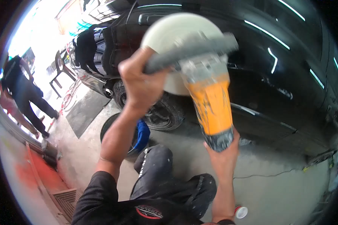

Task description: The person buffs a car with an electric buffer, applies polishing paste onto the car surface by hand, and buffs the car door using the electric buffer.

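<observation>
An orange power polisher (pixel 210 101) with a dark, D-shaped handle (pixel 191 50) is held up in front of a glossy black car (pixel 259 78). Its round pale pad (pixel 180 32) is blurred and faces the car's side; whether it touches the panel I cannot tell. My left hand (pixel 144 78) is closed round the left end of the handle. At the black rear end of the tool body, my right hand (pixel 225 146) is wrapped round it from below.
Below the car's wheel (pixel 161 112) stands a dark bucket (pixel 107 129) with a blue cloth (pixel 142 135). People (pixel 24 90) stand at the far left near a chair (pixel 60 71). A cable (pixel 266 175) and a red-and-white container (pixel 241 212) are on the floor.
</observation>
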Tool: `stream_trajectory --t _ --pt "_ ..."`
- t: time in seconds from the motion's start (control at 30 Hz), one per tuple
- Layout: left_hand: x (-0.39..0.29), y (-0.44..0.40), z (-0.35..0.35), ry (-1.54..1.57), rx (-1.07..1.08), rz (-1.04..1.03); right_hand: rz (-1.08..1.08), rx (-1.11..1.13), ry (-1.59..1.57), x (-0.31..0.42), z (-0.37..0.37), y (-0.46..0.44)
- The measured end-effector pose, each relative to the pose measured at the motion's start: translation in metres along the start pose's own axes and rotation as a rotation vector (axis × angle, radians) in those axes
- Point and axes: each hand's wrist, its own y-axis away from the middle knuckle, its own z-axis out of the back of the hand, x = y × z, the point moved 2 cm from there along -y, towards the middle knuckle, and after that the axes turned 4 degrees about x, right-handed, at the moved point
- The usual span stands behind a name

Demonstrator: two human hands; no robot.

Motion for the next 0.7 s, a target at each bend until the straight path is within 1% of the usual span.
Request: stream_trajectory --t 0.03,0.07,0.1,0.13,0.23,0.33,0.37,0.47,0.57,0.67,0.7 --pt "-0.003 0.013 -0.006 -0.035 0.057 0.06 -0.057 -0.015 0.022 -0.007 0.008 0.007" --pt "-0.005 0.028 -0.015 0.058 0.052 0.112 -0.119 -0.028 0.047 -0.014 0.016 0.014" --pt "-0.003 0.041 -0.027 0.152 0.014 0.144 -0.174 -0.041 0.077 -0.017 0.027 0.018" --pt "-0.005 0.05 -0.036 0.18 -0.029 0.148 -0.23 -0.057 0.101 -0.016 0.038 0.02" --pt "-0.01 0.065 -0.052 0.325 -0.112 0.233 -0.077 -0.047 0.332 -0.004 0.071 0.018" --pt "-0.011 0.057 -0.051 0.364 -0.132 0.283 -0.111 -0.032 0.425 0.025 0.089 0.008" --pt "-0.01 0.053 -0.048 0.375 -0.129 0.295 -0.053 -0.03 0.383 0.021 0.093 0.005" --pt "-0.003 0.043 -0.038 0.379 -0.15 0.33 -0.055 -0.012 0.396 0.039 0.089 -0.004" --pt "0.004 0.044 -0.02 0.298 -0.144 0.337 -0.052 0.089 0.36 0.038 0.077 -0.009" --pt "0.015 0.049 -0.006 0.233 -0.137 0.348 -0.025 0.108 0.342 0.036 0.054 -0.011" --pt "0.018 0.048 -0.001 0.223 -0.155 0.321 -0.046 0.095 0.264 0.032 0.047 -0.013"
